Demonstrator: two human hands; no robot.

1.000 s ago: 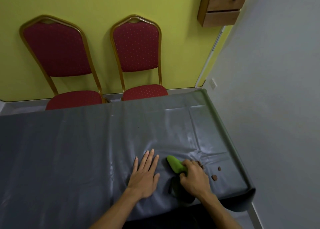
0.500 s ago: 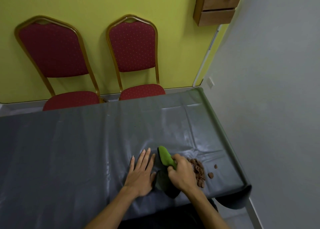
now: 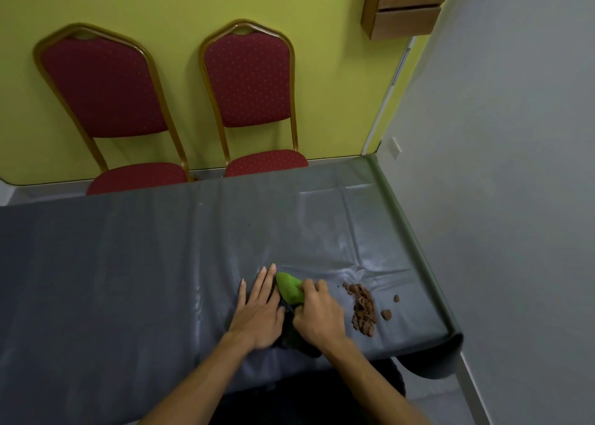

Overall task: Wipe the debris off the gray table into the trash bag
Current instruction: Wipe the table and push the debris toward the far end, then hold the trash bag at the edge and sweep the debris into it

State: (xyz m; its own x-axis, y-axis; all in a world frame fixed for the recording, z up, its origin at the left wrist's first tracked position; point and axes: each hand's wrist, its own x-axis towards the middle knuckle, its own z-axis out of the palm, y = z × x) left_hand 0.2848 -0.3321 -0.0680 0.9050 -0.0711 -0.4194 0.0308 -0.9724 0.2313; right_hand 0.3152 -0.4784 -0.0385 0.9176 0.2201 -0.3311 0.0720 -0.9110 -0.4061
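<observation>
A pile of brown debris (image 3: 363, 310) lies on the gray table (image 3: 145, 263) near its right front corner, with two loose bits (image 3: 386, 313) further right. My right hand (image 3: 317, 315) grips a green cloth (image 3: 289, 287) just left of the pile, with a dark part of the cloth under the hand. Flat on the table, my left hand (image 3: 259, 308) rests with fingers apart, touching the cloth's left side. No trash bag is clearly visible; a dark shape lies below the table's front edge.
Two red chairs (image 3: 106, 102) (image 3: 254, 89) stand behind the table against the yellow wall. A grey wall (image 3: 499, 199) runs close along the table's right edge. A wooden box (image 3: 405, 9) hangs at the upper right.
My right hand has slid the green cloth left, away from the debris, uncovering the brown pile. The left hand stays flat beside it.
</observation>
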